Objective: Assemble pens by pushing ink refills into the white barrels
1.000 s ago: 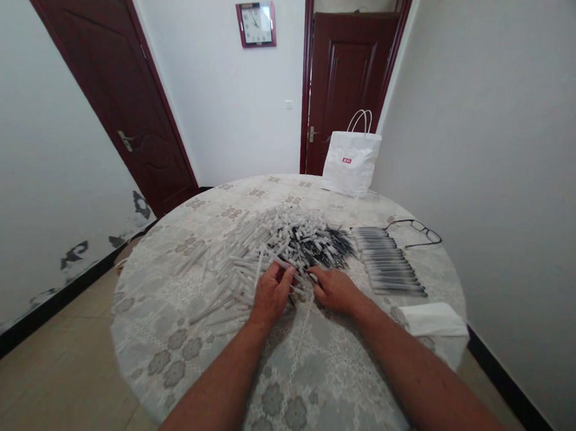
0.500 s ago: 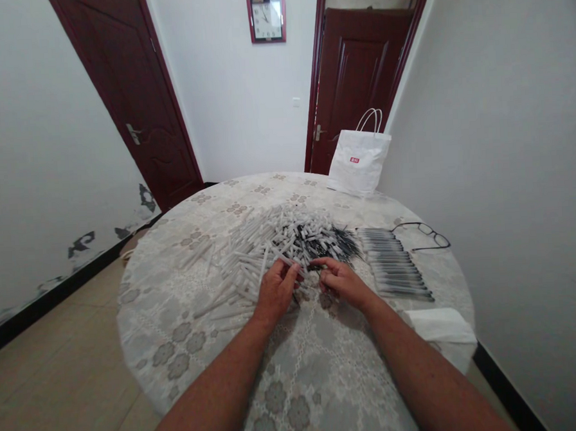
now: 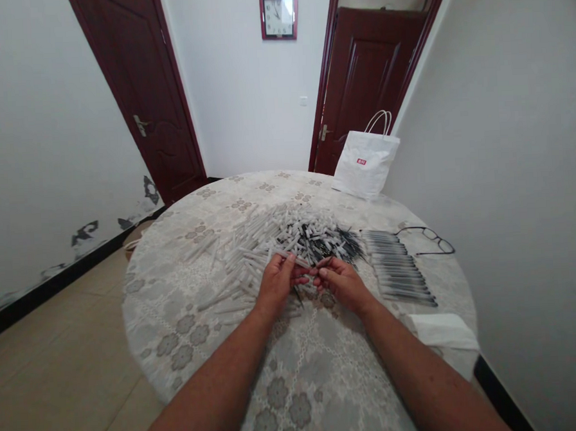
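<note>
My left hand (image 3: 278,281) is closed on a whitish pen barrel (image 3: 297,260) that points toward my right hand. A thin dark stick (image 3: 299,296) shows below the left fingers; whether they hold it I cannot tell. My right hand (image 3: 342,283) has its thumb and fingers pinched at the barrel's right end, the fingertips of both hands nearly meeting. What the right fingers grip is too small to make out. Just beyond lies a heap of translucent pen barrels (image 3: 246,259), with short white caps (image 3: 288,217) and black-tipped pen refills (image 3: 318,245) at its right.
A neat row of dark-cored pens (image 3: 400,271) lies to the right, with eyeglasses (image 3: 431,235) behind it. Folded white paper (image 3: 443,331) rests near the right edge. A white paper bag (image 3: 367,163) stands at the back of the round table with a flowered cloth (image 3: 190,368).
My right hand has come in to the left and its extended index finger has curled into a pinch by the barrel's end. The whole view has shifted slightly.
</note>
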A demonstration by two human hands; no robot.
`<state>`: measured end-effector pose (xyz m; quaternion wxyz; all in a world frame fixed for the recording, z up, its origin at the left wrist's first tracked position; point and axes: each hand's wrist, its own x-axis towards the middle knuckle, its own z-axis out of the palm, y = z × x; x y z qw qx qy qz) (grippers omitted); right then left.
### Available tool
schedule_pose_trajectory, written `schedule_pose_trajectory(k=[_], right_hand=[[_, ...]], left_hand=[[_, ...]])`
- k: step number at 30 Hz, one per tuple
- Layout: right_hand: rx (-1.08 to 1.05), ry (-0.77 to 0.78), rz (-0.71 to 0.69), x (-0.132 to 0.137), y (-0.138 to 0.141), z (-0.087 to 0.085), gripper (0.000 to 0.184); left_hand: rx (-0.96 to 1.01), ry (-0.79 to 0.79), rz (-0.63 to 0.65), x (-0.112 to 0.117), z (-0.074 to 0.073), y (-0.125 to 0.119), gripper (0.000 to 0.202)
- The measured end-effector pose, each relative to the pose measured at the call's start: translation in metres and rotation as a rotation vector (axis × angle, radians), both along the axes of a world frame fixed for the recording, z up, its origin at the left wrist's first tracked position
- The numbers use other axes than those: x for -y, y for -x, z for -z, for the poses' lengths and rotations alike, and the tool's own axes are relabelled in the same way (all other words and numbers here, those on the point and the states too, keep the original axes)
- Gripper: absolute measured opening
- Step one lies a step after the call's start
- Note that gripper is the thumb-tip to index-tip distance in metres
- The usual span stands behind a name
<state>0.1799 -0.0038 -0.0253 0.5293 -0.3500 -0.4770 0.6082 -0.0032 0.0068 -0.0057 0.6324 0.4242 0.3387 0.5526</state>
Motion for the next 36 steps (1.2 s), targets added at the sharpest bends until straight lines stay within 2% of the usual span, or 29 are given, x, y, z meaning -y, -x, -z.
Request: schedule_pose_trajectory(k=[4, 9, 15, 20, 25, 29, 31, 33, 36], right_hand=[[-0.049, 0.003, 0.063, 0.001, 0.0, -0.003, 0.03], [-0.042, -0.012, 0.126, 0.0, -0.002, -0.003, 0.03], [-0.035, -0.04, 0.135, -0.001, -0.001, -0.002, 0.03], [0.155, -0.168, 0.185, 0.003, 0.0, -0.002, 0.025], [0.331, -0.365, 0.191, 0.008, 0.002, -0.012, 0.021], [0.415, -0.368, 0.16, 0.011, 0.003, -0.016, 0.024], [0.394, -0.315, 0.133, 0.012, 0.002, -0.015, 0.03], [0.276, -0.253, 0.142, 0.012, 0.001, -0.014, 0.037], [0.035, -0.212, 0.253, 0.012, -0.002, -0.014, 0.038]], left_hand=[[0.111, 0.069, 0.005, -0.001, -0.002, -0.001, 0.037], [0.14, 0.1, 0.04, 0.0, 0.0, -0.003, 0.036], [0.182, 0.121, 0.054, 0.003, -0.004, -0.004, 0.033], [0.238, 0.147, 0.053, 0.004, -0.007, -0.003, 0.031], [0.268, 0.162, 0.09, 0.006, -0.007, -0.004, 0.031], [0.276, 0.162, 0.103, 0.008, -0.007, -0.007, 0.03], [0.287, 0.155, 0.085, 0.008, -0.006, -0.007, 0.03], [0.301, 0.142, 0.049, 0.006, -0.006, -0.006, 0.03], [0.303, 0.124, -0.01, 0.004, -0.006, -0.004, 0.031]])
